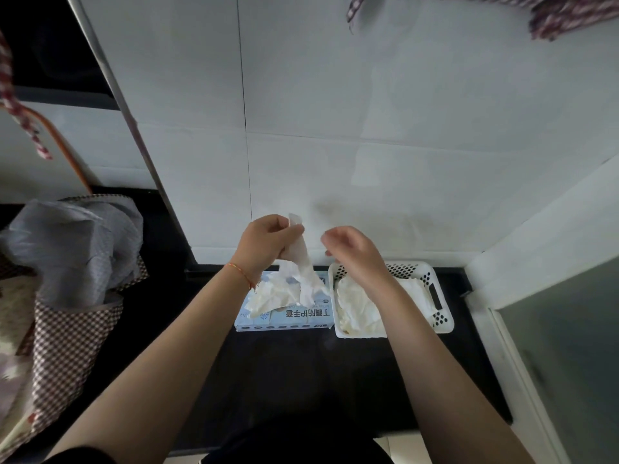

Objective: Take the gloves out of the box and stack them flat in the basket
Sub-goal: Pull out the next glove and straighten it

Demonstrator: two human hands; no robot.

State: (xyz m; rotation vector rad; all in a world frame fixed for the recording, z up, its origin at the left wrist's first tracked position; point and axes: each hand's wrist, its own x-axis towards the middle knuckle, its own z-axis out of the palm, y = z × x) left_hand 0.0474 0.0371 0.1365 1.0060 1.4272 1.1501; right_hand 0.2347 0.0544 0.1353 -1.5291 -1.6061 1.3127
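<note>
Gloves were the whole business of the moment: one white glove hung from the left hand, whose curled fingers pinched it near the cuff end so that it dangled above the box, its lower end trailing onto the crumpled gloves bulging from the box's opening. Holding it high probably let it hang free of that bunch. The right hand was raised just beside it, over the far left corner of the basket, fingers loosely curled and gripping nothing that could be seen; it seemed poised to take the hanging end and help spread the glove flat.

Box and basket sat side by side on the dark counter, almost touching, both pushed against the tiled wall, the basket on the right. That left only a short sideways carry. A pile of white gloves already lay in the basket, somewhat rumpled.

Open counter lay on the near side of both. To the right, a white ledge closed the corner tightly by the basket's handle; far left stood a checked bag, well apart.
</note>
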